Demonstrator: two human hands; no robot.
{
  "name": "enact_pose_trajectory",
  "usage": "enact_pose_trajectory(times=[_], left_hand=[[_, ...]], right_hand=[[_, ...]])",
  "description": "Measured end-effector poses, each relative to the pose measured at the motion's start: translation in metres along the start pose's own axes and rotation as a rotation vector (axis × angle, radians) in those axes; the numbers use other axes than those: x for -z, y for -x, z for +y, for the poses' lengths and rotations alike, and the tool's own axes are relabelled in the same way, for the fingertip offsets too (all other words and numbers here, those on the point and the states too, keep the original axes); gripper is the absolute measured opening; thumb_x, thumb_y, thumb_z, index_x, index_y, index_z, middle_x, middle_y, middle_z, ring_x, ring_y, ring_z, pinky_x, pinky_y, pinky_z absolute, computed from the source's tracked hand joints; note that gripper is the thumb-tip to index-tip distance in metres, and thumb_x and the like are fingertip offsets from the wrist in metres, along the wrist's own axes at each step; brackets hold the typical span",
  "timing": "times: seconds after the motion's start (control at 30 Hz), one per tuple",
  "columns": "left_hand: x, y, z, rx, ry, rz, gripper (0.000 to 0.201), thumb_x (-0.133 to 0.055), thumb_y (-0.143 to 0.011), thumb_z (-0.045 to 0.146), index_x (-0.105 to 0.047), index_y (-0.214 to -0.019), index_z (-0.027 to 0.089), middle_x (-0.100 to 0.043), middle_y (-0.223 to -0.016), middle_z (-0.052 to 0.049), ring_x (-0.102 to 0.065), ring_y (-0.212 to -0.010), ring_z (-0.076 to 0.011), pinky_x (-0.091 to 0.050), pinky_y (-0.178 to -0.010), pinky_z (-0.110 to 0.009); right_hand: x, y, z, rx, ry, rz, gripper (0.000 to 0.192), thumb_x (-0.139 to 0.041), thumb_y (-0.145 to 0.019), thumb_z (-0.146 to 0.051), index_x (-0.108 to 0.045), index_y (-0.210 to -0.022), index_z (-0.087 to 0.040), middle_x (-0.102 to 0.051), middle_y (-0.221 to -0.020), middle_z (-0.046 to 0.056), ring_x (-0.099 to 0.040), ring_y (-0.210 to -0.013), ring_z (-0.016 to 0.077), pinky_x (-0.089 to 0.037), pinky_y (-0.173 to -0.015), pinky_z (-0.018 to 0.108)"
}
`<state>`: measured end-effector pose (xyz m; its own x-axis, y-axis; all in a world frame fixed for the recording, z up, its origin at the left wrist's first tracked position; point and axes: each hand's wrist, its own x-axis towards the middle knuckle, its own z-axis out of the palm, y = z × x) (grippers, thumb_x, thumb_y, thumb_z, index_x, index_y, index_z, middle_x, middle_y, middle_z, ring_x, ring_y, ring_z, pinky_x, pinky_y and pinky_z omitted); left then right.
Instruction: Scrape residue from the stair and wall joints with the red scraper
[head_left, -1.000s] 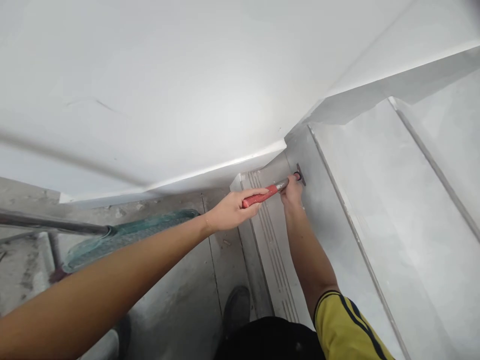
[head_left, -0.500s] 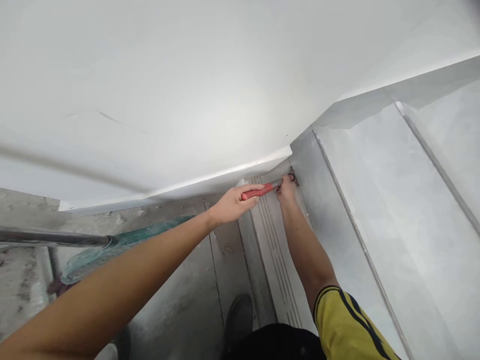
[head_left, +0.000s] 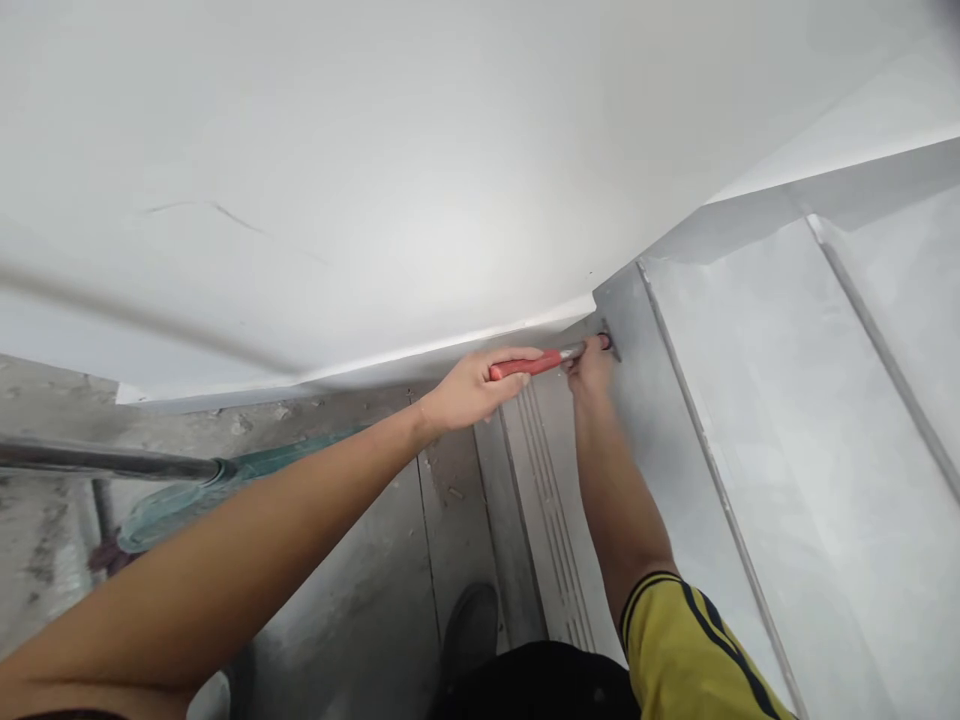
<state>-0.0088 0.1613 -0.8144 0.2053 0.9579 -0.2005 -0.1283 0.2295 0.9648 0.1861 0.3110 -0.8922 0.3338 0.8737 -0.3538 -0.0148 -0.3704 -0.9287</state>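
Head view: only one cam, looks down a stair corner under a white sloped soffit.
L hand [head_left: 472,388]: closed round the red grip of a hand tool [head_left: 534,363], arm stretched out from lower left.
Tool: red handle, then a short grey metal shank running up-right to the corner; lies nearly level, tip end by the small dark plate [head_left: 609,342] on the riser. Head of the tool hidden behind the R fingers, so can't tell what kind it is.
R hand [head_left: 590,368]: bunched tight at the tool's far end, fingers pinched on shank/tip right against the dark plate; what exactly they pinch is hidden.
Plate: small, dark, fixed to the grey vertical face [head_left: 637,400] just below where the soffit [head_left: 375,180] meets it.
Stair tread [head_left: 547,500]: grooved strips run along it, directly under both hands.
Progress, my guess: work at the plate is mid-way, tool engaged w/ both hands on it; no loose screw or part seen nearby, so can't say how much is left.
Around: yellow sleeve w/ dark stripes [head_left: 690,650] on R arm; dark shoe [head_left: 469,630] on dusty floor; grey pipe [head_left: 105,460] and green sheet [head_left: 247,480] at left, well apart from hands.
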Motion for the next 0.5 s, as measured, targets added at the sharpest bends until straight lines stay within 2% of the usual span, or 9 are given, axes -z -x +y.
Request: enact_pose_trajectory(times=[0.07, 0.13, 0.27, 0.4, 0.5], left_hand=[[-0.001, -0.002, -0.004, 0.053, 0.000, 0.050, 0.047, -0.053, -0.082, 0.036, -0.053, -0.126, 0.018, -0.039, -0.052, 0.008, -0.036, -0.041, -0.0062, -0.038, -0.041, -0.018], [-0.003, -0.003, -0.007, 0.058, 0.001, 0.034, 0.048, -0.053, -0.082, 0.037, -0.053, -0.126, 0.019, -0.042, -0.055, 0.007, -0.037, -0.043, -0.0061, -0.039, -0.042, -0.019], [-0.006, -0.002, -0.003, -0.053, -0.037, -0.015, 0.045, -0.053, -0.082, 0.036, -0.054, -0.125, 0.023, -0.043, -0.054, 0.008, -0.038, -0.044, -0.0056, -0.036, -0.042, -0.017], [-0.005, -0.004, -0.007, 0.057, 0.001, 0.047, 0.048, -0.054, -0.081, 0.036, -0.054, -0.126, 0.020, -0.043, -0.056, 0.007, -0.036, -0.044, -0.0064, -0.038, -0.041, -0.018], [-0.009, 0.004, -0.016, 0.077, 0.061, 0.021, 0.048, -0.055, -0.080, 0.035, -0.054, -0.127, 0.023, -0.046, -0.061, 0.005, -0.039, -0.047, -0.0068, -0.040, -0.043, -0.019]], right_hand=[[-0.003, 0.001, 0.004, -0.070, -0.005, 0.045, 0.016, -0.050, -0.074, -0.022, -0.035, -0.067, -0.022, -0.038, -0.043, -0.010, -0.037, -0.031, 0.0065, -0.027, -0.026, 0.015], [-0.003, 0.001, 0.006, -0.067, -0.006, 0.056, 0.018, -0.051, -0.074, -0.021, -0.035, -0.067, -0.022, -0.038, -0.044, -0.011, -0.039, -0.032, 0.0065, -0.028, -0.027, 0.014], [0.002, -0.004, 0.005, 0.021, -0.022, 0.029, 0.017, -0.052, -0.076, -0.025, -0.037, -0.068, -0.022, -0.038, -0.044, -0.010, -0.040, -0.032, 0.0067, -0.030, -0.028, 0.015], [-0.002, -0.007, 0.013, -0.075, -0.060, 0.028, 0.016, -0.052, -0.075, -0.021, -0.037, -0.068, -0.022, -0.038, -0.043, -0.010, -0.039, -0.033, 0.0071, -0.032, -0.029, 0.016], [-0.003, 0.004, 0.016, -0.056, -0.161, 0.007, 0.013, -0.051, -0.075, -0.018, -0.039, -0.071, -0.022, -0.045, -0.047, -0.009, -0.047, -0.039, 0.0084, -0.041, -0.036, 0.018]])
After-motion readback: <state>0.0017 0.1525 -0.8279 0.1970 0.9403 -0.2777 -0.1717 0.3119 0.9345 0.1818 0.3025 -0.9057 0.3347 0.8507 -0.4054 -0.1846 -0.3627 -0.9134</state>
